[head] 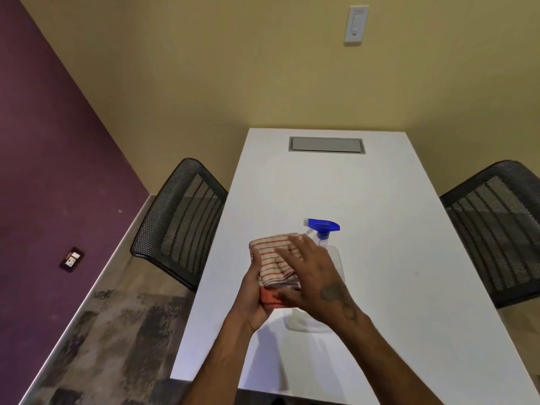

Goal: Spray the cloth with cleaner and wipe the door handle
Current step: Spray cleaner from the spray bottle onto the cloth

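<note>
A folded cloth (270, 254), cream with red stripes and an orange edge, is held above the white table (380, 258). My left hand (254, 299) grips it from below and from the left. My right hand (312, 276) lies flat across the top of the cloth, fingers spread and pressing on it. Just behind my right hand stands a clear spray bottle with a blue trigger head (323, 226), nozzle pointing left; most of its body is hidden by my hand. No door handle is in view.
Black mesh chairs stand at the table's left side (181, 223) and right side (496, 229). A grey cable hatch (326, 145) sits in the table's far end. A light switch (356, 23) is on the yellow wall. Carpet lies at the left.
</note>
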{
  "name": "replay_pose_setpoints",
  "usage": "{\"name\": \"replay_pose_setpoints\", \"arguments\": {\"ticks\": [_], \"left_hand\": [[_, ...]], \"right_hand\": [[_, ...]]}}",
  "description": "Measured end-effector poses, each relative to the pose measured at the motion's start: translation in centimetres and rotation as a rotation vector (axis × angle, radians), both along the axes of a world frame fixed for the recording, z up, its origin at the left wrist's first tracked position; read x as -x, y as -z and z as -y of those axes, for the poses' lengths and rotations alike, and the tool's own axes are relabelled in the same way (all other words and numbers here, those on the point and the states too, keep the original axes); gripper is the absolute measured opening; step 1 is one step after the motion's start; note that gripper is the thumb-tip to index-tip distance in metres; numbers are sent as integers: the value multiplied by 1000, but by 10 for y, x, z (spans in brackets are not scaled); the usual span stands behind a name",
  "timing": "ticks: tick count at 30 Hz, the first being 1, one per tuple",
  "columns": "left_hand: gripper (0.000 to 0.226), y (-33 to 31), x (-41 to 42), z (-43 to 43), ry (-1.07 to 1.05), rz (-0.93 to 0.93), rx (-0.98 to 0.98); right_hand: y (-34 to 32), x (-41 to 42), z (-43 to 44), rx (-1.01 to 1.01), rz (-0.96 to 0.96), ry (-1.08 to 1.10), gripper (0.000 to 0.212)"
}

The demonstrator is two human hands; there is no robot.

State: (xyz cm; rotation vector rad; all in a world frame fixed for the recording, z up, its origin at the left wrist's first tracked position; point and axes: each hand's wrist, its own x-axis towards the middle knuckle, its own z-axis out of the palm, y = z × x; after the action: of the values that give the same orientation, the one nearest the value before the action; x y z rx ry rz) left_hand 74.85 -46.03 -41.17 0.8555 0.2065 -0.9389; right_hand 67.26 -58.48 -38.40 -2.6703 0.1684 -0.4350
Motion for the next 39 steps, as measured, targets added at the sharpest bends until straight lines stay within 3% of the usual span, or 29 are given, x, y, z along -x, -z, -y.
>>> {"name": "replay_pose_setpoints", "arguments": {"ticks": [3,6,8,11,13,16,19,22,26,28,30,34,36,39], "left_hand": [[73,2,-3,-1,11,7,-13],[72,9,-7,-2,27,11,7],[73,13,-7,-3,34,-3,2],[69,18,-8,0,-4,-41,-35],[65,18,-9,2,-37,-78,-32],[52,15,-9,6,-68,-144,4],[66,13,-8,7,-65,-176,32],[85,11,-11,6,-54,-118,0],[42,10,-13,10,-23,-27,-79],[31,11,-18,13,-11,-12,-84],[32,8,-26,15,-18,1,-76],[39,8,-44,16,-68,-7,-58],[43,11,-52,17,-96,5,-71],[48,15,-61,18,-125,18,-88]], "right_hand": [[15,-7,-1,179,48,-104,60],[19,-15,3,233,96,-150,62],[15,-20,6,215,141,-124,42],[3,-23,9,109,98,-73,46],[1,-18,6,183,160,-98,43],[8,-8,-11,245,162,-154,66],[33,-3,-22,323,76,-127,73],[48,-5,-17,274,51,-88,65],[47,-8,-17,175,-2,-125,58],[38,-5,-9,-2,22,-133,46],[30,1,6,-373,35,-11,42],[40,1,65,-756,230,565,25],[54,-12,99,-931,95,585,46],[76,-38,136,-1009,-167,368,85]]}}
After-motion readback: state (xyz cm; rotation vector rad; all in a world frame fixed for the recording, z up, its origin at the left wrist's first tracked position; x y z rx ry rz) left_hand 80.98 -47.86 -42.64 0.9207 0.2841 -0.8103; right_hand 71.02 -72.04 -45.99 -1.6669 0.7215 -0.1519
